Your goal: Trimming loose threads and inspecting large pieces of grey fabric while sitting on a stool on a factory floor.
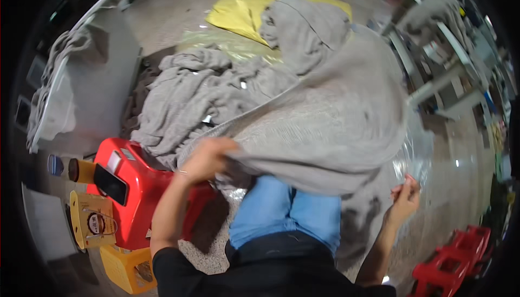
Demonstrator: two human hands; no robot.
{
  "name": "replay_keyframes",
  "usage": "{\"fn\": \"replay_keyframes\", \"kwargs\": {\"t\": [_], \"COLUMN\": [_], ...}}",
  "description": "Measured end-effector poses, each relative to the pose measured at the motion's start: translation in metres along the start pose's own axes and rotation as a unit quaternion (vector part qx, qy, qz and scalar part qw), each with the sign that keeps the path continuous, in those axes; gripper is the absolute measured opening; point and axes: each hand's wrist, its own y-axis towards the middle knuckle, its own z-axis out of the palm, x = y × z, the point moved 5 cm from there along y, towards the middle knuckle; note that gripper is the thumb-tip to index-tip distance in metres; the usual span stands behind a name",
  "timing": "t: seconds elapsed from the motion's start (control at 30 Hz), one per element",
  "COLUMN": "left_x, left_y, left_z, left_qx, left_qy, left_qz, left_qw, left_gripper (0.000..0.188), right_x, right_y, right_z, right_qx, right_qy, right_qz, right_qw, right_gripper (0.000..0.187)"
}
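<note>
A large sheet of thin grey knitted fabric [325,129] billows in front of me and over my knees, blurred by motion. At its near left edge my left hand [208,157] is closed on the fabric, also smeared by motion. My right hand [406,195] is raised beside the fabric's right side, apart from it. Its fingers are loosely bent with a gap between them, and nothing shows in them. Beyond the sheet lies a crumpled heap of the same grey fabric [189,91], with another bundle [306,31] at the far side.
A yellow sack [235,12] lies under the far bundle. At left stands a red stool [135,188] bearing a phone [111,184], beside a paper bag [93,220] and a yellow stool [127,270]. A white panel [92,91] rises behind. Another red stool [452,262] is at lower right.
</note>
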Motion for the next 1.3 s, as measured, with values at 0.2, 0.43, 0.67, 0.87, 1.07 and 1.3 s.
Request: {"fn": "replay_keyframes", "kwargs": {"t": [0.2, 0.43, 0.67, 0.87, 1.07, 1.3], "left_x": [0.115, -0.002, -0.029, -0.057, 0.058, 0.097], "left_y": [-0.057, 0.006, 0.096, 0.072, -0.002, -0.078], "left_z": [0.032, 0.094, 0.111, 0.004, 0.060, 0.145], "left_qx": [-0.222, -0.306, -0.068, -0.377, -0.309, -0.297], "left_qy": [0.173, -0.029, 0.020, -0.079, -0.293, -0.576], "left_qz": [-0.112, 0.036, -0.003, 0.152, 0.023, -0.235], "left_qw": [0.953, 0.951, 0.997, 0.910, 0.904, 0.724], "left_gripper": [0.041, 0.035, 0.023, 0.028, 0.025, 0.025], "right_x": [-0.066, -0.118, -0.172, 0.001, 0.003, -0.014], "right_y": [-0.045, -0.033, -0.017, -0.003, -0.113, -0.146], "right_z": [-0.011, 0.036, 0.033, 0.010, 0.009, 0.028], "right_qx": [0.177, 0.317, 0.397, 0.195, 0.567, 0.510], "right_qy": [-0.216, -0.114, -0.159, -0.224, -0.233, -0.159], "right_qz": [0.027, -0.016, 0.044, -0.116, -0.128, -0.052], "right_qw": [0.960, 0.941, 0.903, 0.948, 0.780, 0.844], "right_gripper": [0.021, 0.041, 0.038, 0.015, 0.024, 0.016]}}
